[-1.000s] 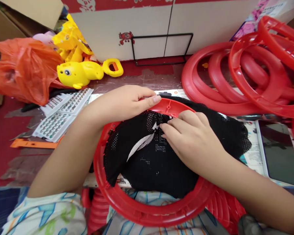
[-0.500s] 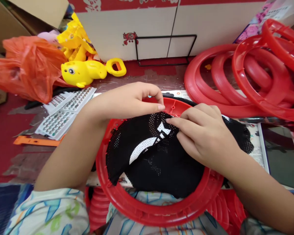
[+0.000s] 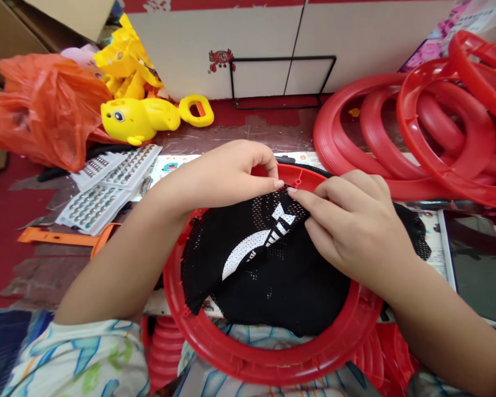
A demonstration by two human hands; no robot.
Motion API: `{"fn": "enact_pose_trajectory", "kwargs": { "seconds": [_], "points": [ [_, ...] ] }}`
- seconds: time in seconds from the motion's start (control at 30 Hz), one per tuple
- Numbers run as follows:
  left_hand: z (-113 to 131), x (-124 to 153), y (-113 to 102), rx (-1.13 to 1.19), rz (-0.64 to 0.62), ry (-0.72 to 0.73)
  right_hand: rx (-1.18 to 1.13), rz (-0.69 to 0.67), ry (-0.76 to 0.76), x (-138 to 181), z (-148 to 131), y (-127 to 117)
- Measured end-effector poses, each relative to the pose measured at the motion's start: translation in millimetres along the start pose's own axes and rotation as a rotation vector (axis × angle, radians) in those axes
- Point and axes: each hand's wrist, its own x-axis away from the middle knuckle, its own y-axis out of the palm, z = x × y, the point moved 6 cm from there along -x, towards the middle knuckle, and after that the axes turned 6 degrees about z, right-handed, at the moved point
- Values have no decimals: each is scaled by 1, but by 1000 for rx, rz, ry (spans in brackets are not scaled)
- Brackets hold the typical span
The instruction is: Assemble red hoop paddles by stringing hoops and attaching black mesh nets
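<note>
A red plastic ring [image 3: 273, 369] lies in front of me, its near side over my lap. Black mesh fabric [image 3: 281, 286] with a white print covers most of its opening; its near edge hangs loose from the ring. At the far rim, my left hand [image 3: 248, 171] pinches the fabric's edge between thumb and curled fingers. Just right of it, my right hand [image 3: 351, 220] has its fingertips closed on the same edge, thumb and finger close to the left thumb. Whatever lies under the right fingers is hidden.
Several red rings [image 3: 355, 143] are stacked at the back right. A phone-like dark screen [image 3: 475, 259] lies at the right. Left are trays of small metal parts [image 3: 95, 209], an orange strap [image 3: 58, 237], a yellow toy [image 3: 140, 118] and an orange plastic bag [image 3: 49, 110]. A black wire stand [image 3: 283, 58] stands behind.
My right fingertips have moved up to the fabric's edge at the far rim, beside the left thumb. The white print shows more fully, the fabric there drawn toward the rim.
</note>
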Motion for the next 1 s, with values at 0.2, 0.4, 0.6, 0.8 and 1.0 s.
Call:
{"fn": "enact_pose_trajectory", "kwargs": {
  "seconds": [0.2,0.4,0.6,0.8,1.0],
  "points": [
    [-1,-2,3,-12,8,-12,47,-22,12,0,2,3],
    [0,-2,6,-30,11,-22,61,-25,8,0,3,3],
    [0,-2,6,-62,20,-34,145,-25,-4,-1,0,2],
    [-3,-1,3,-79,0,-56,148,-68,-18,-1,-5,0],
    [-10,3,-8,54,1,-55,123,-98,-38,4,-12,0]
  ]
}}
